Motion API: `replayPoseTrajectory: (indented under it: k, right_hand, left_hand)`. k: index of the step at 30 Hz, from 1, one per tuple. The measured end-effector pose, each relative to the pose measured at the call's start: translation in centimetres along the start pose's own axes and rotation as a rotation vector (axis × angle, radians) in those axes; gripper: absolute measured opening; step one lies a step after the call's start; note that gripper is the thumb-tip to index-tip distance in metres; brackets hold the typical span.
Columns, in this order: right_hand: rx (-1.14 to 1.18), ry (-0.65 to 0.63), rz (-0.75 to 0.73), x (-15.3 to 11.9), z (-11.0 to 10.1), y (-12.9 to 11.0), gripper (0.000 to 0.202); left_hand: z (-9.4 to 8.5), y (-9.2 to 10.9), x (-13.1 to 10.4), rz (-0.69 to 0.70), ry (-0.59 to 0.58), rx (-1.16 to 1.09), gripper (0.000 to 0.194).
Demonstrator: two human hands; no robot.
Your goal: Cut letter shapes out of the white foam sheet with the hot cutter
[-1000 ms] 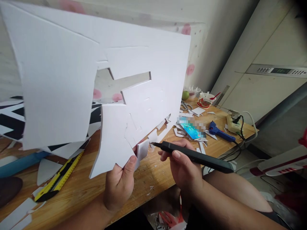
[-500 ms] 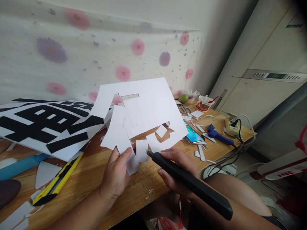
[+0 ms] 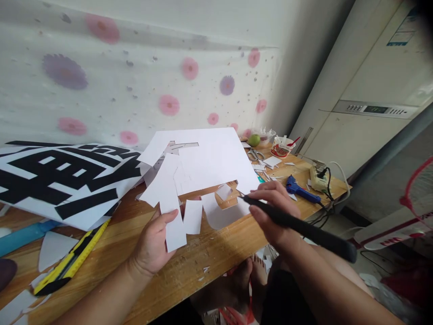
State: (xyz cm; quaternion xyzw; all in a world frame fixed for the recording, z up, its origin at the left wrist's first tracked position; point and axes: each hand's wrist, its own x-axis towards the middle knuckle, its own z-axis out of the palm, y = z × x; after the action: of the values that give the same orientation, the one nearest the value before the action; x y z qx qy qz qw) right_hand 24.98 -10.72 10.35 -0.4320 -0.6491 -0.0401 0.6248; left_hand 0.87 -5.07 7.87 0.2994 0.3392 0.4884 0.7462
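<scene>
A large white foam board or card (image 3: 213,158) with cut-out openings and thin drawn lines lies over the wooden table. My left hand (image 3: 154,243) grips a strip at its lower left, thumb on top. Wrapped in my right hand (image 3: 275,210) is a black pen-shaped cutter (image 3: 301,228); its thin tip is over the board's right part, near an irregular opening. Whether the tip touches the board I cannot tell. Inside that opening shows a small white square piece (image 3: 223,192).
Sheets with bold black characters (image 3: 61,176) lie at left, beside a yellow utility knife (image 3: 72,259) and a blue-handled tool (image 3: 30,234). On the right are scissors (image 3: 255,155), white scraps, a blue glue gun (image 3: 302,189), a power strip (image 3: 320,177) with cables and a paper cup (image 3: 281,147).
The board has come down flatter towards the table. My right hand and the cutter have moved right and up, away from the small flap near my left hand. My left hand keeps its grip.
</scene>
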Motion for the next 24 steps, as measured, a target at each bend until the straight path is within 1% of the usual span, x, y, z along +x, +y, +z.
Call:
replayPoseTrajectory:
  k: [3, 6, 9, 11, 13, 15, 17, 19, 21, 22, 23, 24]
  right_hand:
    - [-0.017, 0.079, 0.012, 0.8, -0.8, 0.8, 0.014]
    - [-0.062, 0.077, 0.005, 1.2, -1.3, 1.6, 0.014]
    - [-0.184, 0.053, 0.02, 1.6, -2.3, 2.9, 0.015]
    - [-0.278, 0.051, 0.079, 2.0, -3.2, 4.2, 0.017]
    - [-0.325, 0.049, 0.241, 2.4, -4.1, 5.5, 0.019]
    - [-0.224, 0.012, 0.49, 2.6, -4.6, 6.5, 0.027]
    - [0.004, -0.037, 0.734, 2.5, -4.4, 6.9, 0.037]
    - [0.27, -0.043, 0.911, 2.2, -3.7, 6.8, 0.042]
    - [0.493, -0.004, 1.019, 1.9, -2.8, 6.3, 0.046]
    - [0.571, 0.024, 1.034, 1.8, -2.4, 6.0, 0.048]
    - [0.621, 0.05, 1.011, 1.7, -2.1, 5.7, 0.048]
    - [0.645, 0.074, 0.959, 1.6, -1.8, 5.4, 0.046]
  left_hand:
    - [0.1, 0.3, -0.1, -0.014, 0.014, -0.013, 0.069]
    - [0.2, 0.6, -0.3, -0.032, 0.04, -0.014, 0.071]
    - [0.2, 0.8, -0.4, -0.062, 0.049, 0.026, 0.069]
    - [0.0, 0.8, -0.3, -0.045, 0.036, 0.065, 0.065]
    - [-0.1, 0.9, -0.3, -0.008, 0.023, 0.098, 0.061]
    - [-0.1, 0.9, -0.3, 0.023, 0.017, 0.118, 0.057]
    - [-0.1, 1.0, -0.3, 0.055, 0.007, 0.135, 0.052]
    - [-0.1, 1.2, -0.2, 0.093, -0.015, 0.149, 0.044]
    - [-0.3, 1.6, 0.0, 0.118, -0.031, 0.153, 0.038]
    - [-0.5, 1.9, 0.1, 0.135, -0.038, 0.155, 0.038]
    - [-0.7, 2.2, 0.1, 0.189, -0.033, 0.176, 0.041]
    - [-0.9, 2.6, 0.1, 0.276, -0.019, 0.214, 0.048]
